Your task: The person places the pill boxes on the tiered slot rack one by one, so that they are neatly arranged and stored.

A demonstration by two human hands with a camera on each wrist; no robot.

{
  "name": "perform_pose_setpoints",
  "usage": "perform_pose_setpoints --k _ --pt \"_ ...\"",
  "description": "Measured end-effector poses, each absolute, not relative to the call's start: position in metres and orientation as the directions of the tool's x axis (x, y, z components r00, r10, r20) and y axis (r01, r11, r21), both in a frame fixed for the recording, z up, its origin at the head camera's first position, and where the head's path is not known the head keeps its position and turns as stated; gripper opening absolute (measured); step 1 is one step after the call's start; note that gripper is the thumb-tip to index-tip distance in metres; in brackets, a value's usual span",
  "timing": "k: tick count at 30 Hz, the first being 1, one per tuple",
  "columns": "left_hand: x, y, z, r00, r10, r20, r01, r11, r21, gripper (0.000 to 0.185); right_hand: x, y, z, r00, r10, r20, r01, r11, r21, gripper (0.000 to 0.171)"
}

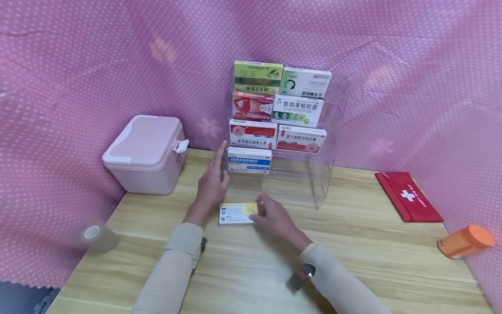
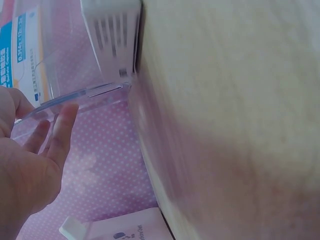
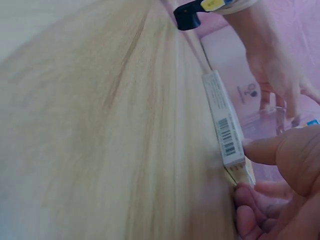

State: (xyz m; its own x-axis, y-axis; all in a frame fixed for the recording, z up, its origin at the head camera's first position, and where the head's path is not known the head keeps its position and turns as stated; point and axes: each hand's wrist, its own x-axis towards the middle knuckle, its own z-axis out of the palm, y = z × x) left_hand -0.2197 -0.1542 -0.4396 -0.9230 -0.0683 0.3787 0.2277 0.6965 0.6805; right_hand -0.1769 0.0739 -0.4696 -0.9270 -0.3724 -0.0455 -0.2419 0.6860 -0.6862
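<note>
A clear tiered display rack (image 1: 292, 168) stands on the table, holding several medicine boxes in rows, with a blue-and-white medicine box (image 1: 249, 160) alone on its lowest filled tier. My left hand (image 1: 211, 185) holds the rack's left side panel, thumb on one face and fingers along the other. In front of the rack, a white-and-yellow medicine box (image 1: 235, 213) lies flat on the table. Its right end is between the thumb and fingers of my right hand (image 1: 274, 218). The right wrist view shows the barcode side of this box (image 3: 224, 122), the thumb (image 3: 262, 150) against its upper edge.
To the left are a lidded pink box (image 1: 145, 157) and a roll of tape (image 1: 100, 238). A red first aid pouch (image 1: 408, 196) and an orange bottle (image 1: 464, 241) lie on the right side of the wooden table (image 1: 372, 253). Pink dotted cloth (image 1: 188, 56) hangs behind.
</note>
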Motion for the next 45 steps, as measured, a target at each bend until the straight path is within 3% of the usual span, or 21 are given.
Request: perform_pose_setpoints --k 6,13,21,45 --pt "-0.22 -0.154 -0.437 -0.919 -0.063 0.389 0.237 0.701 0.673 0.104 -0.173 0.088 -0.467 -0.888 -0.458 -0.041 -0.316 0.672 -0.67 0.042" --pt "-0.219 -0.154 -0.438 -0.913 -0.06 0.403 0.252 0.692 0.676 0.103 -0.165 0.097 -0.467 -0.872 -0.488 -0.043 -0.291 0.586 -0.756 0.035" --pt "-0.219 -0.155 -0.44 -0.916 -0.069 0.394 0.24 0.695 0.678 0.103 -0.16 0.103 -0.468 -0.886 -0.458 -0.077 -0.225 0.569 -0.791 0.037" --pt "-0.217 -0.151 -0.436 -0.928 -0.072 0.366 0.222 0.682 0.696 0.104 -0.162 0.13 -0.466 -0.912 -0.409 -0.016 -0.224 0.531 -0.817 0.042"
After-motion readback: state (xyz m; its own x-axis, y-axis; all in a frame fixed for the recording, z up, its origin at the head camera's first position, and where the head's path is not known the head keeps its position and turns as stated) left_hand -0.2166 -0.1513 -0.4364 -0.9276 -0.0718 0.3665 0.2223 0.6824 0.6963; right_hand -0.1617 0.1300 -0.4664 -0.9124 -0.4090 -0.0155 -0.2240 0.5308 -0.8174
